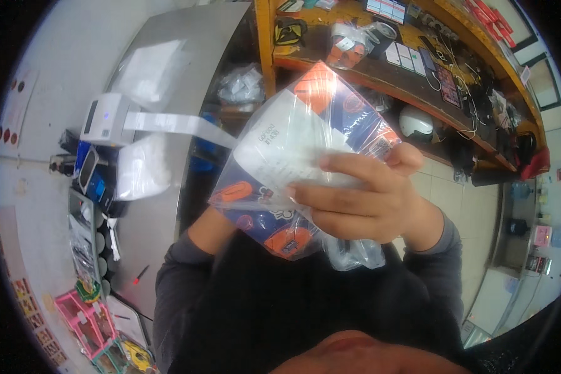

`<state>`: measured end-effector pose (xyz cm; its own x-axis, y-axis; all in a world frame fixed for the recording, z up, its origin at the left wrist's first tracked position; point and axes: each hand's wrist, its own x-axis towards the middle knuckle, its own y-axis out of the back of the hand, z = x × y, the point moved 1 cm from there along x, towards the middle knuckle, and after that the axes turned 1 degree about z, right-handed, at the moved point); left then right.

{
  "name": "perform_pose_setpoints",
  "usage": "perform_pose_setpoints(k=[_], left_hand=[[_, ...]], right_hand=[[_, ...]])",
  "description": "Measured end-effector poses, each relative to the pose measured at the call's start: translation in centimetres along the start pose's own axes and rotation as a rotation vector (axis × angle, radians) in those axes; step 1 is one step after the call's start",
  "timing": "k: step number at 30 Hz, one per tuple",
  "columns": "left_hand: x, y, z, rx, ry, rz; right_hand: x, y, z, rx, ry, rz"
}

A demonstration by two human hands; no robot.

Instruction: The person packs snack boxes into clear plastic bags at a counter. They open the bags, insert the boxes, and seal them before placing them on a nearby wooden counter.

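In front of my chest is a box printed in dark blue and orange [287,240], tilted with one corner up and wrapped in a clear plastic bag [352,254] whose loose end bunches at the lower right. A white paper receipt [274,140] lies across its upper face. My right hand [368,199] rests on the receipt, fingers stretched out and thumb raised; the fingertips are slightly blurred. From the lower left my left forearm [212,232] reaches behind the box, which hides that hand and its fingers.
On the steel counter [143,243] at left stand a white label printer [109,118] with a paper strip hanging out, white plastic packs [144,165] and a red-tipped pen [141,274]. A wooden shelf [380,75] at upper right holds another wrapped package [346,47], phones and cables; a white helmet [416,123] sits beneath.
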<state>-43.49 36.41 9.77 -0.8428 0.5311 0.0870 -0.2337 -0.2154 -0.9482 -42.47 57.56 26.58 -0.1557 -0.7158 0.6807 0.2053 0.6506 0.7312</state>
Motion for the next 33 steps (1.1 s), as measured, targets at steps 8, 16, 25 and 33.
perform_pose_setpoints(k=[8,16,25,33], left_hand=[[9.1,1.5,3.9,-0.010,0.107,-0.078],[19.1,2.2,6.0,-0.062,0.212,-0.189],[29.6,3.4,4.7,-0.039,0.189,-0.268],[39.2,0.4,4.0,0.479,0.548,-0.028]], right_hand=[[1.2,-0.3,6.8,-0.160,-0.106,-0.078],[1.5,0.0,13.9,-0.202,-0.176,-0.135],[-4.8,-1.1,27.5,-0.086,-0.102,0.185],[-8.1,4.7,47.4,-0.137,-0.175,0.801]])
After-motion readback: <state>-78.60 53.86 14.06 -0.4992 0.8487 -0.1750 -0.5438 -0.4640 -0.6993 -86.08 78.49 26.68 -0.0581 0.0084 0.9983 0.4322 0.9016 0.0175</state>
